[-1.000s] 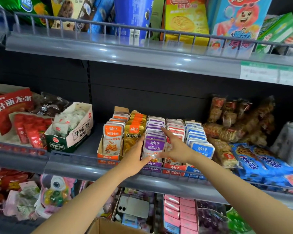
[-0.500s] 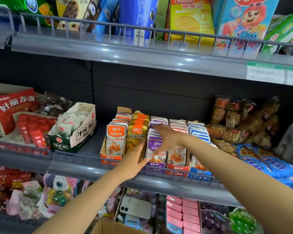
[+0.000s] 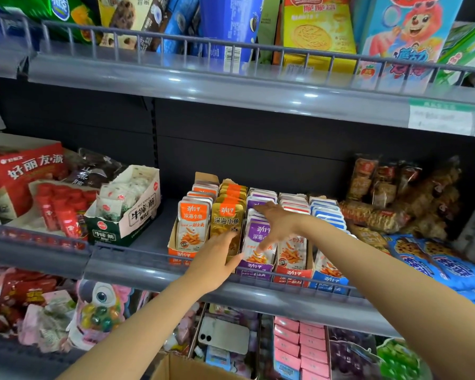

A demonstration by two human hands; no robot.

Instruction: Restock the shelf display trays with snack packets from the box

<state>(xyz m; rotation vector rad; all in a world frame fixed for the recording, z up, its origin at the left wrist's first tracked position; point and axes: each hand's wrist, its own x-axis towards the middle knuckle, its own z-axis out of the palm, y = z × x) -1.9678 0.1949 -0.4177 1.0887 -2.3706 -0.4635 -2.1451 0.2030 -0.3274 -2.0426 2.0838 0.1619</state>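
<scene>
**Squaring up the purple row: how we'd go about it**

Looks like we're at the tidy-and-make-room bit on the middle shelf. Our right hand (image 3: pixel 280 224) lies flat over the tops of the purple packets (image 3: pixel 254 234), fingers (image 3: pixel 259 207) spread and straight. It grips nothing, just presses on the row. Our left hand (image 3: pixel 217 260) reaches in at the front with its fingers straight too. The tips touch the edge of the front purple pouch, just beside the gold packets (image 3: pixel 226 218), and it holds nothing either.

To do this well, we'd press the whole row back evenly with the flat of the right hand. The left steadies the front pouch so it doesn't tip over the tray lip (image 3: pixel 254 267). Go gently, because these look like thin, slick pouches that will probably lean like dominoes. Mind the gold row next door as well.

As for looks, they're small flat pouches standing upright in card trays set side by side: orange, gold, purple, red, blue. The tray fronts sit against the shelf rail (image 3: pixel 148 259), and every row looks pretty full already.

The box (image 3: pixel 187 370) sits below at the bottom edge of view. Only a flap shows, so we can't tell what's left in it.
</scene>
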